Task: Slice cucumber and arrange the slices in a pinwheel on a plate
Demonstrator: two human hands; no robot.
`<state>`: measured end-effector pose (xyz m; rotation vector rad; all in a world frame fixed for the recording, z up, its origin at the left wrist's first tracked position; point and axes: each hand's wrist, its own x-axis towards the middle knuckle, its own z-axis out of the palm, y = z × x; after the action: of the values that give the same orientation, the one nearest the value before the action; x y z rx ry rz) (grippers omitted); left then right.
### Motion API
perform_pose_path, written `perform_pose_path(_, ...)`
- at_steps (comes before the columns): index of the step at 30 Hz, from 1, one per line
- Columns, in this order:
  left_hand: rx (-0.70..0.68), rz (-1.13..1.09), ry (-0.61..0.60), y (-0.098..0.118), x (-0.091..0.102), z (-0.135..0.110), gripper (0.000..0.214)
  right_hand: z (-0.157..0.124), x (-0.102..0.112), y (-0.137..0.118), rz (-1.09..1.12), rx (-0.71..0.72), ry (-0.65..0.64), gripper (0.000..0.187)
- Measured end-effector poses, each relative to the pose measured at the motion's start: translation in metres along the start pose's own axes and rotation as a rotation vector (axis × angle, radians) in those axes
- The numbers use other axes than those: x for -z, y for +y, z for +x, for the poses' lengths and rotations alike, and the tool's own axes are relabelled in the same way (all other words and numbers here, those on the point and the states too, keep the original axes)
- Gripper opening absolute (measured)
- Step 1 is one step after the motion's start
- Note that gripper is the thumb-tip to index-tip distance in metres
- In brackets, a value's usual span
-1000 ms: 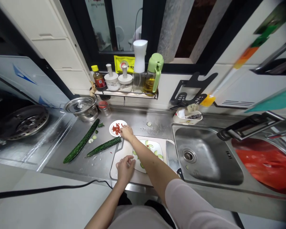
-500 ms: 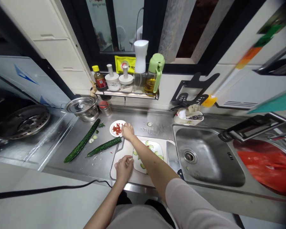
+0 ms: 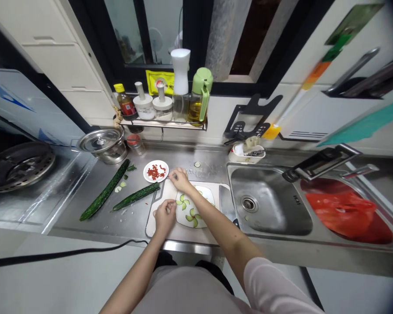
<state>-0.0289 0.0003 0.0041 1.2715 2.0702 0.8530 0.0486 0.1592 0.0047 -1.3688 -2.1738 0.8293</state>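
My right hand [image 3: 179, 179] is pinched closed between a small round white plate [image 3: 145, 176] of chopped red pieces [image 3: 154, 172] and a square white plate [image 3: 200, 222]. Whatever is in its fingertips is too small to make out. At the square plate's left edge, my left hand [image 3: 165, 216] has thumb and fingers curled together, and their contents cannot be seen. Green-edged cucumber slices [image 3: 193, 218] lie in flower-like swirls on the square plate, partly covered by my right forearm. Beneath it is a pale cutting board [image 3: 152, 224].
A whole cucumber [image 3: 105, 192] and a cut one [image 3: 136, 197] lie left. A cleaver [image 3: 227, 198] rests along the board's right side, beside the sink [image 3: 275, 205]. Behind stand a lidded steel pot [image 3: 106, 146] and a seasoning rack [image 3: 170, 125]. A red bag [image 3: 343, 213] lies far right.
My right hand has drawn back from the small plate's rim toward me. My left hand stays by the square plate, its fingers curled more tightly. The camera view has shifted a little.
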Motion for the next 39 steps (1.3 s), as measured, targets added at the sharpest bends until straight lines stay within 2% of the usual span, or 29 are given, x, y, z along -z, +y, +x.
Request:
perform_pose_path(6,-0.021,0.053,0.034,-0.001,0.000,0.009,0.023,-0.070,0.027,0.022,-0.135,0.046,-0.010,0.016)
perform_pose_path(9,-0.034,0.097,0.017,-0.003,-0.004,0.010,0.021,-0.097,0.028,0.030,-0.214,0.060,-0.048,0.015)
perform_pose_path(12,-0.051,0.129,-0.006,-0.001,-0.009,0.012,0.019,-0.112,0.022,0.034,-0.289,0.090,-0.074,0.016)
perform_pose_path(20,-0.073,0.223,-0.037,0.008,-0.016,0.019,0.018,-0.115,0.014,0.033,-0.392,0.151,-0.075,0.019)
perform_pose_path(39,-0.092,0.367,-0.090,0.006,-0.032,0.028,0.016,-0.110,0.010,0.034,-0.422,0.166,-0.114,0.022)
